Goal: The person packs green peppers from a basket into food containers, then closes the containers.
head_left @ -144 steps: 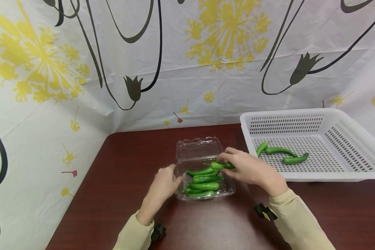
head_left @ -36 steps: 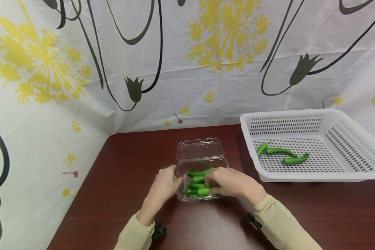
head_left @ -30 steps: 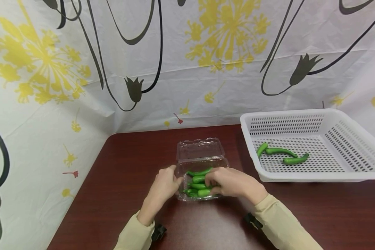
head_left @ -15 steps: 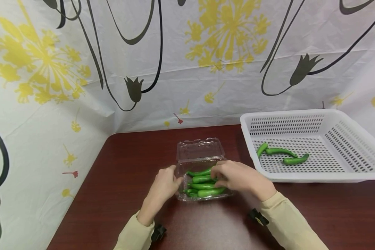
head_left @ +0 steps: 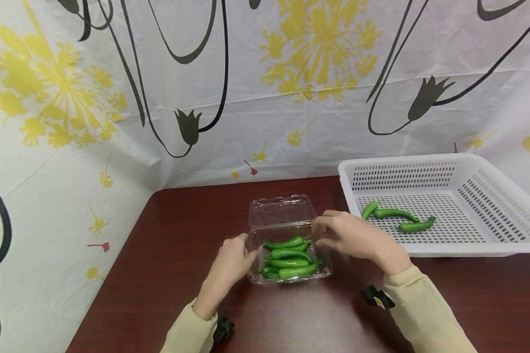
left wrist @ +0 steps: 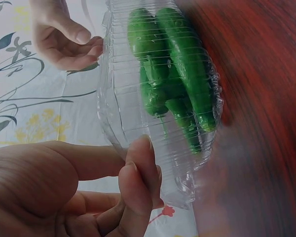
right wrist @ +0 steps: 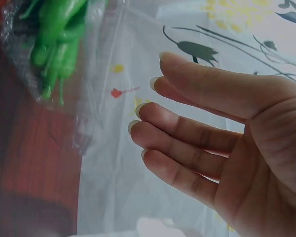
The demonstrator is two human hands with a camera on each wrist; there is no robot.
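Observation:
Several green chili peppers [head_left: 290,263] lie side by side in a clear plastic clamshell container [head_left: 255,279], its lid [head_left: 282,212] tipped back. At the container's left side, my left hand [head_left: 231,260] pinches the rim. The left wrist view has the thumb and fingertips [left wrist: 143,153] meeting at the clear plastic edge, with the peppers [left wrist: 187,64] showing through the wall. Over the container's right rear corner hovers my right hand [head_left: 353,239]. In the right wrist view its fingers [right wrist: 187,148] are loosely extended, nothing between them and the thumb.
A white perforated basket [head_left: 424,249] stands at the right of the dark red table [head_left: 194,230], with three green chili peppers [head_left: 417,225] inside. Behind the table hangs a white patterned sheet [head_left: 256,88].
Earlier my right hand held a chili pepper over the container, then lowered into it among the peppers. Now it has let go and moved up and right. My left hand stays put.

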